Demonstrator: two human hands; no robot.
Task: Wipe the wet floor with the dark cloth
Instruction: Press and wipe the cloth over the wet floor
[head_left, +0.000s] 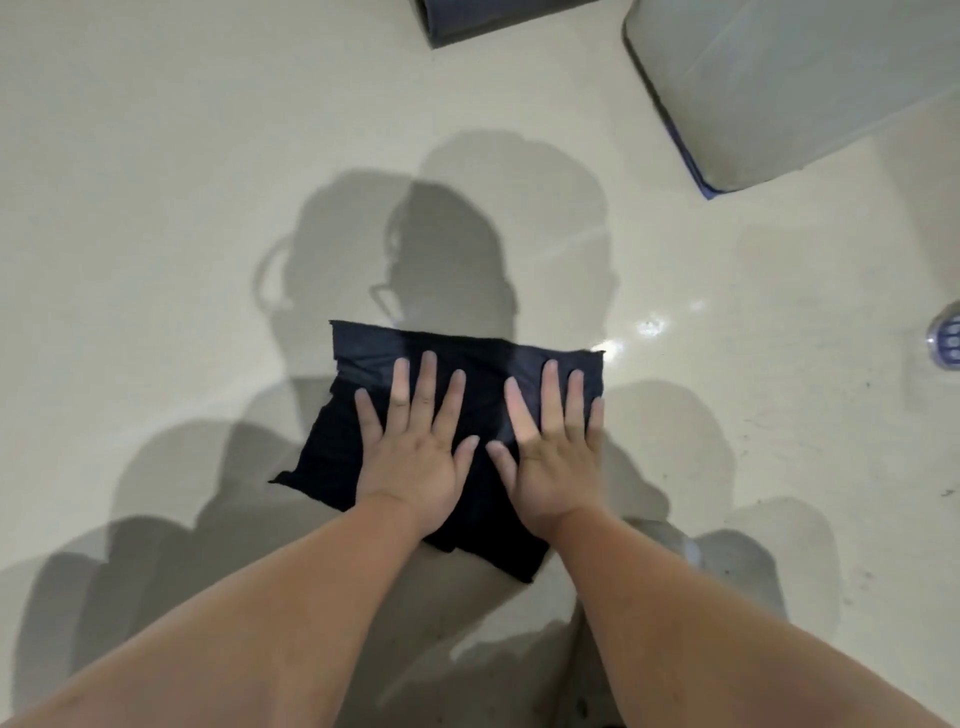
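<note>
A dark cloth (363, 415), folded into a rough rectangle, lies flat on the pale glossy floor (156, 260) in the middle of the head view. My left hand (415, 452) rests palm down on the cloth's left half, fingers spread. My right hand (556, 457) presses palm down on its right half, fingers spread, with the little finger at the cloth's right edge. Neither hand grips the fabric. Bright wet glints (649, 327) show on the floor just right of the cloth's far corner.
A grey cushioned block with a blue edge (789, 88) lies at the far right. A dark box corner (467, 21) sits at the top centre. A small metal floor drain (948, 340) is at the right edge. Small dirt specks dot the floor at the right.
</note>
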